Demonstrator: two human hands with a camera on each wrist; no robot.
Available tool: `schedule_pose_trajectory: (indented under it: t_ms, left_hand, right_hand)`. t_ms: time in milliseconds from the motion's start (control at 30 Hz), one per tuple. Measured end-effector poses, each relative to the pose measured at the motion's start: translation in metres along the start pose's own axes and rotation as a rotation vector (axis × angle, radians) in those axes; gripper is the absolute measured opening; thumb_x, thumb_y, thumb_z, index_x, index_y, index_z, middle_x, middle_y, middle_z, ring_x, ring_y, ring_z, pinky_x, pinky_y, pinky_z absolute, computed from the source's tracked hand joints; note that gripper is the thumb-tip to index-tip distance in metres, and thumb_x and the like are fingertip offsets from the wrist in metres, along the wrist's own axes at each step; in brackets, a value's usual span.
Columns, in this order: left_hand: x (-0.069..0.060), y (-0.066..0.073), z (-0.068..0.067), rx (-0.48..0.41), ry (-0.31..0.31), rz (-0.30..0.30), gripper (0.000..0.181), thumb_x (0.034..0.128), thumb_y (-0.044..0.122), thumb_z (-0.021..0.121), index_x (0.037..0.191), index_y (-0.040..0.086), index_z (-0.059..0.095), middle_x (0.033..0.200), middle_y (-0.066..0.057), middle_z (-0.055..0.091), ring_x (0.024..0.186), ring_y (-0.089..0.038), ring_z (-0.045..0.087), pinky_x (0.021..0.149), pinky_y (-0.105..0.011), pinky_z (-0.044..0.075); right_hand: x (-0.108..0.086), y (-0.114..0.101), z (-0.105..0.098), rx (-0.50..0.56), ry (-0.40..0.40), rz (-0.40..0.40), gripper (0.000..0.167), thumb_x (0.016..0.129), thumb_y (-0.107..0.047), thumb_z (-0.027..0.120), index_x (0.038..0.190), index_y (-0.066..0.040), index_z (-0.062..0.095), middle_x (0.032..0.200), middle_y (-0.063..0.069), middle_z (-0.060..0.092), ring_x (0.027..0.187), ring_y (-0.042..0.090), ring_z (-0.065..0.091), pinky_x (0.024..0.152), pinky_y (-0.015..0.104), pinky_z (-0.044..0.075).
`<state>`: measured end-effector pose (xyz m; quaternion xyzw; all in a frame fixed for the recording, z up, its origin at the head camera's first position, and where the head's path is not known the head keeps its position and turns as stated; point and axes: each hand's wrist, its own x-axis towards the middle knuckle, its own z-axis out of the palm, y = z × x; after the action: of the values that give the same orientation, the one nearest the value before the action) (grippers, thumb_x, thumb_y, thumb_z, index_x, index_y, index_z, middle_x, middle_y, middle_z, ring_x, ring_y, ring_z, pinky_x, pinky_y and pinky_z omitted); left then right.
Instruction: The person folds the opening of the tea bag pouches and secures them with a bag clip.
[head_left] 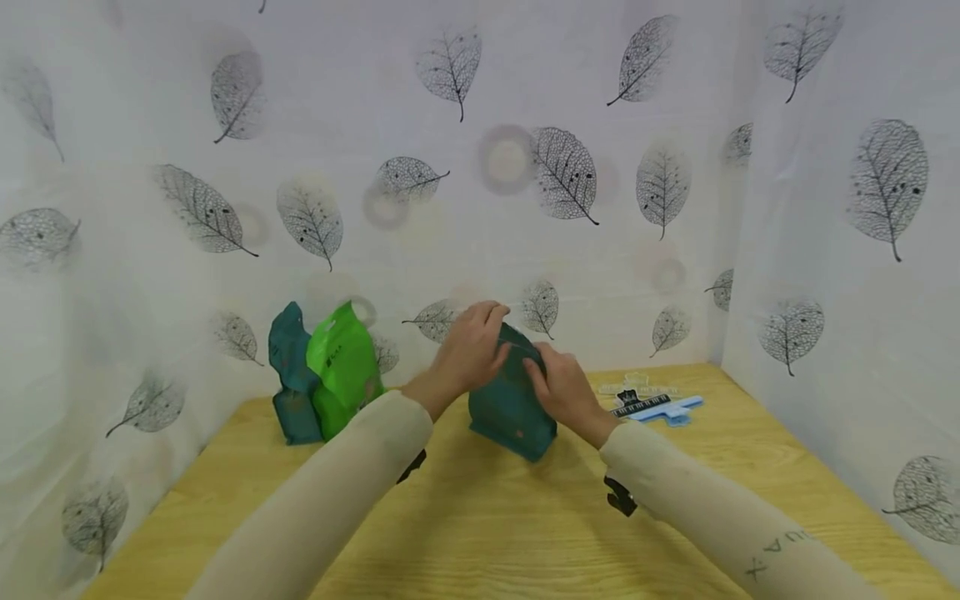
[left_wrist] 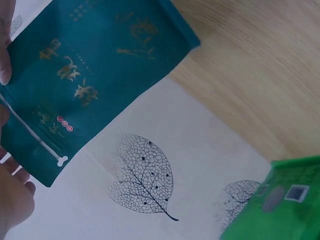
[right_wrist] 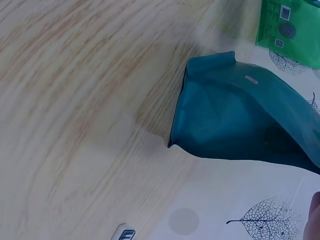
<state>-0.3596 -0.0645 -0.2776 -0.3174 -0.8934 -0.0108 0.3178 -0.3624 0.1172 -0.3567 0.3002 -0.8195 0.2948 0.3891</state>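
Note:
A teal pouch (head_left: 510,408) stands tilted on the table, its top edge between both hands. My left hand (head_left: 468,346) grips the top from the left. My right hand (head_left: 566,387) pinches the upper right edge, thumb on the near face. In the left wrist view the pouch (left_wrist: 85,75) shows gold lettering and a pale strip with a bone-shaped end near its top; part of a hand (left_wrist: 15,202) is at that end. The pouch's bottom and side (right_wrist: 225,120) show in the right wrist view, with a fingertip (right_wrist: 312,222) at the frame's edge.
At the back left a second teal pouch (head_left: 292,383) and a bright green pouch (head_left: 345,358) stand side by side. Right of my hands lie a black piano-key clip (head_left: 637,405), a blue clip (head_left: 678,410) and a clear clip (head_left: 637,385). A leaf-print curtain surrounds the wooden table (head_left: 465,533).

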Motion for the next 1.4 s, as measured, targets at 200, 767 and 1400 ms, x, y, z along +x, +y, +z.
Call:
schedule_pose_trajectory:
  t_ms: [200,767,1400]
  left_hand:
    - [0.004,0.000,0.003,0.030,-0.095,-0.011,0.041,0.1002,0.031,0.061,0.132,0.006,0.056,0.123,-0.013,0.062,0.115,-0.028,0.060,0.103,-0.041,0.046]
    - [-0.001,0.005,-0.008,0.044,-0.213,0.004,0.028,0.1073,0.031,0.044,0.111,0.012,0.064,0.096,-0.005,0.065,0.084,-0.022,0.062,0.073,-0.037,0.052]
    - [0.004,0.010,-0.016,-0.116,-0.297,-0.114,0.042,0.1101,0.034,0.030,0.084,0.016,0.057,0.074,0.000,0.056,0.067,-0.017,0.056,0.067,-0.034,0.048]
  right_hand:
    - [-0.002,0.000,-0.008,-0.008,-0.057,0.065,0.023,0.101,-0.015,0.058,0.117,0.002,0.061,0.088,0.017,0.070,0.073,0.031,0.067,0.065,0.046,0.054]
    - [-0.005,0.007,-0.013,-0.074,-0.166,0.090,0.015,0.105,-0.018,0.051,0.094,-0.009,0.056,0.065,-0.002,0.046,0.054,0.009,0.041,0.054,0.030,0.036]
    - [-0.007,0.012,-0.016,-0.137,-0.098,-0.111,0.018,0.101,-0.010,0.054,0.112,-0.001,0.065,0.090,0.013,0.070,0.078,0.027,0.067,0.072,0.045,0.054]
